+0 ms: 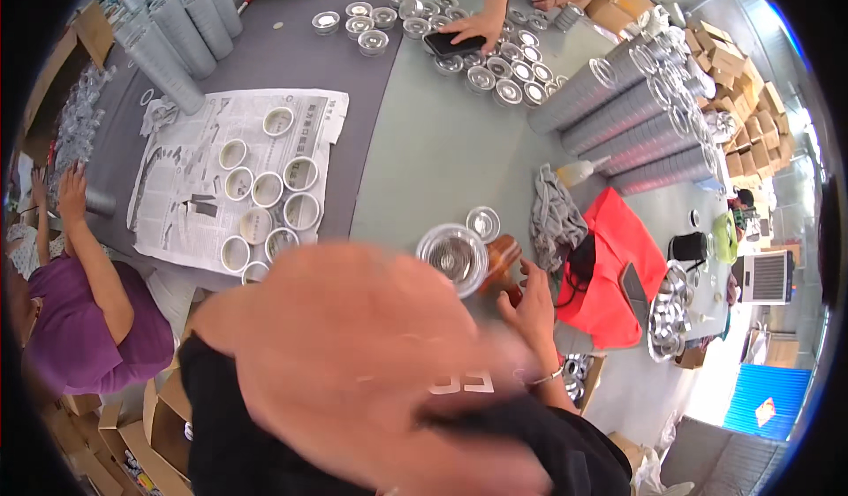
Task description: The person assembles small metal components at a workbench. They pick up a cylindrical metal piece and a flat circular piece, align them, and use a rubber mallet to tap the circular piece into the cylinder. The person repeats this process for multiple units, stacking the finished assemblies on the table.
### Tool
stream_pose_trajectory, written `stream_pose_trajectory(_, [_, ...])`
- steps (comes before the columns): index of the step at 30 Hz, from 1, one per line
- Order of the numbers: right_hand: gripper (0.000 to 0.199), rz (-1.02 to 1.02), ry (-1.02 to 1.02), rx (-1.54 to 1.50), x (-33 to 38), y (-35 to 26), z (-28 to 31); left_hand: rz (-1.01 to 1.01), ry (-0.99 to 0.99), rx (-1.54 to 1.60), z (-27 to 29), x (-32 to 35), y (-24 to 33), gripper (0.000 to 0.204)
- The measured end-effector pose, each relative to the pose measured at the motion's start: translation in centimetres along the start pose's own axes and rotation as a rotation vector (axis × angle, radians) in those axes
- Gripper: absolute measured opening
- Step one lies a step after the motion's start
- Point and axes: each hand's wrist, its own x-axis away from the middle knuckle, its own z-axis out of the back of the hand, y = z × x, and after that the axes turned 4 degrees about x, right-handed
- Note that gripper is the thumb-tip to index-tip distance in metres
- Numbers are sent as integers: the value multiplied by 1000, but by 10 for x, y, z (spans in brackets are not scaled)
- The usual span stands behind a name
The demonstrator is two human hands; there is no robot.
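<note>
My left hand (pixel 344 337) is raised very close to the camera, large and smeared by motion. It covers much of the lower middle, and its fingers cannot be made out. Beyond it on the grey-green table stands a clear, ribbed round container (pixel 452 259), with a smaller clear round piece (pixel 483 223) close by. My right hand (pixel 533 310) is at the table's near edge, thumb and fingers apart and slightly curved. Beside its fingertips is an amber, see-through object (pixel 502 259), partly hidden by the ribbed container; whether they touch it cannot be told.
White-rimmed round cups (pixel 268 189) stand on newspaper (pixel 177 196) at left. Tall stacks (pixel 618 107) rise at right, near a grey rag (pixel 556 218) and red cloth (pixel 609 275). A co-worker's hand (pixel 477 32) touches a black phone (pixel 455 45); a person in purple (pixel 97 319) works left.
</note>
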Motion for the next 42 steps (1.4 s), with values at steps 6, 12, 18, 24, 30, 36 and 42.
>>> stream_pose_trajectory(6, [44,111,110,56,4,18,-25,565,80,262,-34,81,-48,111])
stream_pose_trajectory(12, [21,33,-18,-932,7,-47,78,727,41,277,-67,102,-56,105])
stream_pose_trajectory(18, [31,490,17,-569,-10,-133,193,664,249,423,-87,112,-61,77])
stream_pose_trajectory(24, [30,768,-148,57,-69,-185,186,648,260,356,-88,115,-64,75])
stream_pose_trajectory(30, [25,580,-90,-243,-43,-133,215,627,228,351,-91,118,-68,82])
stream_pose_trajectory(36, [32,353,-278,-639,-8,-121,242,590,234,308,-89,125,-71,82])
stream_pose_trajectory(42, [12,662,-262,31,-23,-166,210,596,236,310,-89,126,-74,82])
